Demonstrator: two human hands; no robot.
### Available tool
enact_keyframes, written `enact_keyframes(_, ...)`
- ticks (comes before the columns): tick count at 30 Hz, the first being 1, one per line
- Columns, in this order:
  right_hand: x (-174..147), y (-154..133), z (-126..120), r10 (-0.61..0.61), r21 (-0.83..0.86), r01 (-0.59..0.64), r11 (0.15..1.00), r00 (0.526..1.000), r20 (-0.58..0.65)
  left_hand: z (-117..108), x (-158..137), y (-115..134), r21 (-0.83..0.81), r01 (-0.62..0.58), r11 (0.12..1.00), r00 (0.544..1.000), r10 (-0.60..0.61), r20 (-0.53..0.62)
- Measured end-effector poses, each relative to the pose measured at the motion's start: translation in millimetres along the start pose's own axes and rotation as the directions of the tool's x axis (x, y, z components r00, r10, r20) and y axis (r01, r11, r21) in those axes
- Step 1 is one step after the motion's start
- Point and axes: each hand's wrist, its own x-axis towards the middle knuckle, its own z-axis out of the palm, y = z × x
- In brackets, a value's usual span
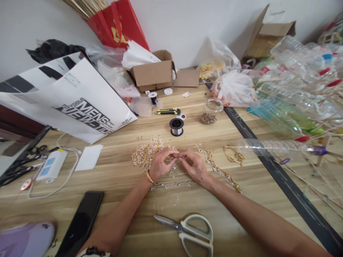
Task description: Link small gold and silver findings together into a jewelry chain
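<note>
White-handled scissors [189,230] lay nearest on the tabletop [115,157], below a silvery chain [171,185]. Beyond it, the left hand [162,164] and right hand [194,166] met, pinching a tiny item [178,155], too small to identify, at the right edge of a pile of small pieces [142,155]; a spool [176,127] stood behind.

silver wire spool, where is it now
In the head view, the silver wire spool stands near the centre, beyond the left hand and right hand, left of the glass jar and just in front of the cutter.
</note>
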Motion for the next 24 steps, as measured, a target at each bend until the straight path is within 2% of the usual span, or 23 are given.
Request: enact_keyframes(24,0.9,-4.8,-2.0,-0.009,-0.038,0.009,0.999,1.000,-0.001,-0.5,0.9,-1.3,-0.016,-0.007,1.000,1.000,0.007,-0.009)
